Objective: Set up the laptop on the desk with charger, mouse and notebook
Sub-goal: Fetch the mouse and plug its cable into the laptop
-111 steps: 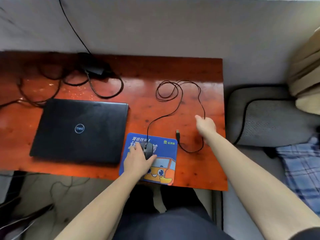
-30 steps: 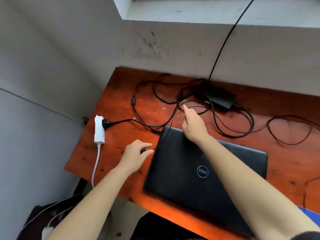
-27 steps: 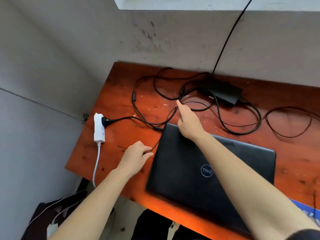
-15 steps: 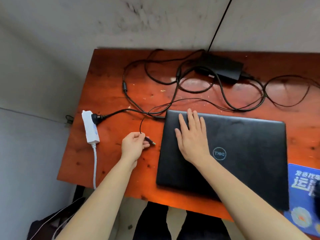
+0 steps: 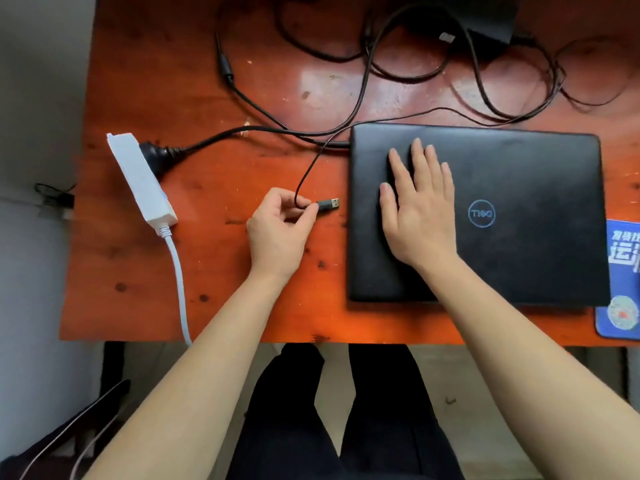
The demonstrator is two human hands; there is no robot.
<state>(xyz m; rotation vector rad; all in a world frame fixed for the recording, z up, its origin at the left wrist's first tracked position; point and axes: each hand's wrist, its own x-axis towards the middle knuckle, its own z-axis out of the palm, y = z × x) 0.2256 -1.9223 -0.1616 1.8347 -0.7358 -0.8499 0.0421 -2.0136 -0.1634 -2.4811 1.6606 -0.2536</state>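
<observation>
- Risk: I judge that the metal-tipped black USB plug [image 5: 328, 205] could meet the side of the closed matte-black laptop [image 5: 512, 216] off its port. The port is not visible from above, so alignment would be blind.
- Risk: the thin black mouse cable [image 5: 306, 174] crosses the thicker black charger cord [image 5: 263, 130]. Pulling it could snag or drag that cord.
- Left hand [image 5: 277, 230]: thumb and forefinger pinch the plug body, tip pointing to 3 o'clock, just short of the laptop's left edge.
- Right hand [image 5: 417, 206]: fingers spread, palm flat on the lid, which I read as bracing.
- The laptop lies at 3 o'clock from the left hand, on the red-orange wooden desk [image 5: 145, 285].
- White power strip [image 5: 140, 180]: at 9 o'clock from the left hand.
</observation>
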